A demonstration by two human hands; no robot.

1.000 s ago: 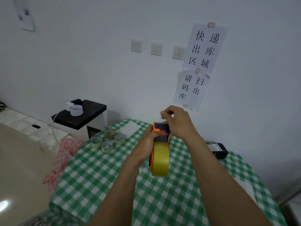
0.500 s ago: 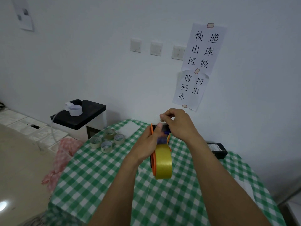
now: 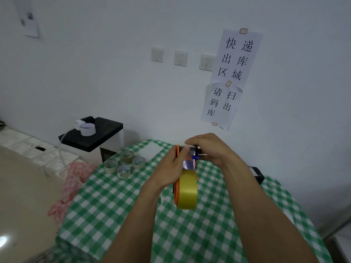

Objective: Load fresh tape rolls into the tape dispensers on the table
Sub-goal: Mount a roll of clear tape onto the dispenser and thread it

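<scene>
Green-checked table (image 3: 114, 205) against white wall. Left hand (image 3: 171, 168) grips orange tape dispenser (image 3: 177, 186), yellow tape roll (image 3: 187, 190) mounted. Right hand (image 3: 209, 149) curls around its top end.

Dispenser (image 3: 187, 164) held above mid-table (image 3: 114, 215): left hand (image 3: 171, 168) grips its left side, right hand (image 3: 209, 149) its far end, loaded roll (image 3: 187, 194) at the near end. Four loose rolls (image 3: 124, 164) cluster on the table's far-left edge; a flat device (image 3: 256, 173), hard to make out, lies far right. Left of the table, a low stand (image 3: 98, 135) against the wall carries a paper roll (image 3: 87, 129); switches (image 3: 180, 57) and notices (image 3: 235, 57) hang behind.
</scene>
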